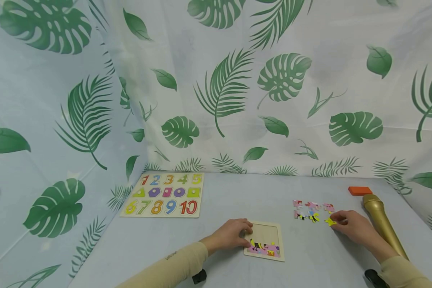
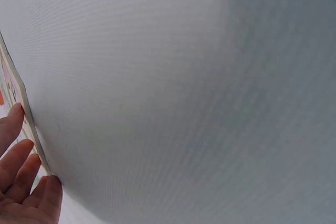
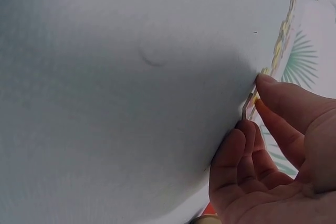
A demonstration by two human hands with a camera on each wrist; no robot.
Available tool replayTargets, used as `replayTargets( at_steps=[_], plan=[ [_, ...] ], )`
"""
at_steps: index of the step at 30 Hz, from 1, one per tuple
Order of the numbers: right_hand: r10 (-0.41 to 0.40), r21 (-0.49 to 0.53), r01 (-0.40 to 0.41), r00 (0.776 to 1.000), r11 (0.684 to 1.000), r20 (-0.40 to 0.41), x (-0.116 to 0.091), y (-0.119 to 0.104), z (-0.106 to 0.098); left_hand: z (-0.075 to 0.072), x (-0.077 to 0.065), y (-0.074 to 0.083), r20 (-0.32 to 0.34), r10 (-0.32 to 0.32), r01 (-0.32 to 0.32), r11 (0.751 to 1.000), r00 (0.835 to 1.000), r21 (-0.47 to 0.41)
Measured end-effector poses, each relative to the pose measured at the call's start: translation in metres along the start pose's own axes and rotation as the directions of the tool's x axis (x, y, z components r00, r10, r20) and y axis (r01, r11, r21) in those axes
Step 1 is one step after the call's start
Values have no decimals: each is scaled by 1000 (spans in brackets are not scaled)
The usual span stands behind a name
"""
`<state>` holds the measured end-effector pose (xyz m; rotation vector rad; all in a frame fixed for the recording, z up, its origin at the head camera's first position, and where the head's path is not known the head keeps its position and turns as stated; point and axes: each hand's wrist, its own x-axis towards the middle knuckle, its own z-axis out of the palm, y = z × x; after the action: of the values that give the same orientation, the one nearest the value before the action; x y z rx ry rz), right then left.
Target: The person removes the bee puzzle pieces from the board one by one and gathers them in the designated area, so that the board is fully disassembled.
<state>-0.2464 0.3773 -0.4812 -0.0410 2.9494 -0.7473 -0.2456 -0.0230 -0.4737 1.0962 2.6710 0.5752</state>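
A square wooden jigsaw tray point(image 1: 264, 229) lies on the table, its near part filled with pink, yellow and black pieces point(image 1: 264, 249). My left hand point(image 1: 228, 236) rests along the tray's left edge; in the left wrist view its fingertips point(image 2: 32, 160) touch the rim. To the right, my right hand point(image 1: 353, 227) pinches a yellow jigsaw piece point(image 1: 330, 221) at the table surface. In the right wrist view, that piece point(image 3: 250, 103) is mostly hidden between thumb and fingers. Several loose jigsaw pieces point(image 1: 312, 206) lie in two rows just left of the right hand.
A number-and-shape board point(image 1: 163, 195) lies at the back left. At the right stand out a gold microphone-shaped object point(image 1: 384, 224) and an orange block point(image 1: 359, 191). Black objects lie by the left sleeve point(image 1: 199, 277) and right sleeve. Leaf-printed cloth point(image 1: 237, 100) hangs behind the table.
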Motion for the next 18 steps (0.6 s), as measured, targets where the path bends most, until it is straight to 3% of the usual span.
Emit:
replayTargets(
  at_steps=[10, 14, 18],
  plan=[
    [-16, 8, 16, 1000, 1000, -5, -4, -8, -1, 1, 0, 0, 2, -2, 2, 1000, 1000, -9],
    [-49, 15, 49, 999, 999, -22, -8, -28, 0, 1, 0, -1, 6, -9, 9, 1000, 1000, -19],
    [-120, 23, 121, 992, 992, -37, -16, -62, 14, 2, 1, -3, 6, -13, 13, 1000, 1000, -23]
  ],
)
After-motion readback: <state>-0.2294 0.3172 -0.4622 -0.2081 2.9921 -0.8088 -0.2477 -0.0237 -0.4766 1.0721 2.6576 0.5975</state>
